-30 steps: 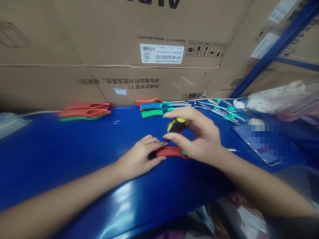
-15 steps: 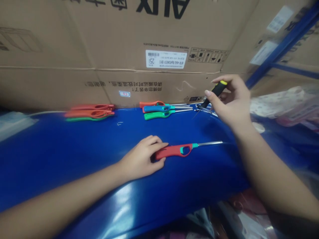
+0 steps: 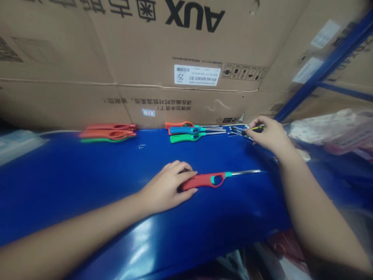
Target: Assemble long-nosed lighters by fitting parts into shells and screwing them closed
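My left hand (image 3: 170, 184) is closed around the handle end of a red gas lighter (image 3: 204, 180) lying on the blue surface, its metal tube pointing right. My right hand (image 3: 269, 134), at the back right, grips a screwdriver with a black and yellow handle (image 3: 258, 128). Around the screwdriver's front end lies a heap of thin metal rods (image 3: 236, 130); its tip is hard to make out. Left of these rods, an orange lighter (image 3: 177, 124), a blue lighter (image 3: 181, 130) and a green lighter (image 3: 185, 137) lie side by side with metal tubes attached.
Orange and green lighter handles (image 3: 107, 134) without tubes lie at the back left. A large cardboard box (image 3: 131, 58) stands behind the blue tabletop (image 3: 87, 186). On the right are a blue metal frame (image 3: 326, 66) and plastic bags (image 3: 326, 126). Another plastic bag (image 3: 23, 144) lies far left.
My right hand has lowered the screwdriver from above the surface down to the metal rods at the back. My left hand still holds the red lighter in place.
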{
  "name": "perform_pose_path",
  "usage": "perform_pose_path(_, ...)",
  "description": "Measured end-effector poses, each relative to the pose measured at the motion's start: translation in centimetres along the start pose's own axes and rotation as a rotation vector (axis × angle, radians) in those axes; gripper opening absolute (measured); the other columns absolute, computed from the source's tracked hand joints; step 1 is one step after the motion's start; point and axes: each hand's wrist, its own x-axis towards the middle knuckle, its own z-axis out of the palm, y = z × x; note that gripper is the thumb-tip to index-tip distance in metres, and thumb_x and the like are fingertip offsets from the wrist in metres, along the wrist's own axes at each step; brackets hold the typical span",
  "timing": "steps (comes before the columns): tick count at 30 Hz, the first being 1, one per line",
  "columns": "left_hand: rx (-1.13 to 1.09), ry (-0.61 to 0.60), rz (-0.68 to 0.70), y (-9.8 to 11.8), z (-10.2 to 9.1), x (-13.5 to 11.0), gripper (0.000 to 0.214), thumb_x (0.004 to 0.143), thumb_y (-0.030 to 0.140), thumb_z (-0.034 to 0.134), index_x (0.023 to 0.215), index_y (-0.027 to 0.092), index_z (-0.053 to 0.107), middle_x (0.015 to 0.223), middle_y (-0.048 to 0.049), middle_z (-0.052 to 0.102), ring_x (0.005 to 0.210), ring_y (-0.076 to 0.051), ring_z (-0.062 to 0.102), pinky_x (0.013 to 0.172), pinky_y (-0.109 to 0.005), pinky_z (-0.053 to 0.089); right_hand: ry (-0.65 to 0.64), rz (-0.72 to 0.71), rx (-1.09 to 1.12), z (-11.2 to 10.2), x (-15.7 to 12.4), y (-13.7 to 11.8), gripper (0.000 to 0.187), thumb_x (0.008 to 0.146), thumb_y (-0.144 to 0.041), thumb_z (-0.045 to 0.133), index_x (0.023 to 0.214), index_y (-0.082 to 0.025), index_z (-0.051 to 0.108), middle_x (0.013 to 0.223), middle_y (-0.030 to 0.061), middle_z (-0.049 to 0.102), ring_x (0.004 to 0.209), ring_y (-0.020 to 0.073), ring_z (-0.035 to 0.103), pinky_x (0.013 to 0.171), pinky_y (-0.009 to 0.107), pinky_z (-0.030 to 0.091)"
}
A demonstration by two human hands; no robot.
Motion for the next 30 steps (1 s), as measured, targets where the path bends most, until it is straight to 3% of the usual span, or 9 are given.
perform_pose_path(6, -0.016, 0.006, -0.015, 0.0, 0.1, -0.1, 0.031, 0.094, 0.034, 0.060, 0.122, 0.021, 0.065, 0.113, -0.0082, 0.061, 0.102, -0.022, 0.057, 0.093, -0.040, 0.049, -0.277, 0.013, -0.161, 1.9, 0.4, 1.2, 0.012, 0.077, -0.018, 0.063, 0.087, -0.022, 0.056, 0.087, 0.0026, 0.070, 0.056, 0.0149, 0.062, 0.058, 0.027, 0.048)
perform_pose_path(12, 0.127, -0.072, -0.062, 0.8, -0.6, -0.2, 0.027, 0.090, 0.031, 0.058, 0.113, 0.018, 0.064, 0.096, -0.0076, 0.060, 0.088, -0.023, 0.058, 0.082, -0.040, 0.050, -0.297, 0.000, -0.305, 3.7, 0.8, 2.5, 0.020, 0.076, -0.015, 0.063, 0.094, -0.021, 0.060, 0.087, 0.0079, 0.069, 0.080, 0.0236, 0.064, 0.071, 0.030, 0.047)
perform_pose_path(16, 0.281, -0.142, -0.095, 1.9, -1.1, -0.4, 0.027, 0.093, 0.032, 0.055, 0.114, 0.016, 0.061, 0.099, -0.0099, 0.062, 0.091, -0.027, 0.060, 0.081, -0.043, 0.051, -0.339, -0.017, -0.374, 4.3, 0.7, 3.0, 0.020, 0.081, -0.017, 0.060, 0.100, -0.020, 0.062, 0.095, 0.0097, 0.069, 0.083, 0.0232, 0.064, 0.074, 0.030, 0.046)
perform_pose_path(20, 0.273, -0.166, -0.126, 2.4, -1.3, -0.5, 0.030, 0.100, 0.036, 0.050, 0.118, 0.015, 0.061, 0.105, -0.0115, 0.061, 0.094, -0.027, 0.060, 0.083, -0.043, 0.053, -0.370, -0.053, -0.421, 4.4, 0.3, 2.8, 0.023, 0.084, -0.021, 0.059, 0.106, -0.019, 0.065, 0.108, 0.0123, 0.066, 0.093, 0.0247, 0.064, 0.081, 0.032, 0.048)
perform_pose_path(25, 0.137, -0.125, -0.172, 1.2, -2.5, 0.1, 0.025, 0.100, 0.031, 0.050, 0.117, 0.017, 0.062, 0.107, -0.0106, 0.058, 0.101, -0.025, 0.058, 0.091, -0.041, 0.053, -0.334, -0.134, -0.432, 4.3, 0.0, 2.0, 0.032, 0.085, -0.015, 0.055, 0.115, -0.017, 0.068, 0.122, 0.0185, 0.059, 0.118, 0.0338, 0.055, 0.096, 0.039, 0.045)
perform_pose_path(30, 0.177, 0.031, -0.145, -1.2, -5.4, 1.4, 0.030, 0.100, 0.034, 0.049, 0.118, 0.014, 0.063, 0.109, -0.0120, 0.056, 0.104, -0.026, 0.054, 0.095, -0.044, 0.050, -0.373, -0.239, -0.372, 4.1, -0.2, 0.8, 0.035, 0.083, -0.007, 0.050, 0.107, -0.021, 0.073, 0.119, 0.0117, 0.066, 0.117, 0.0273, 0.058, 0.094, 0.033, 0.046)
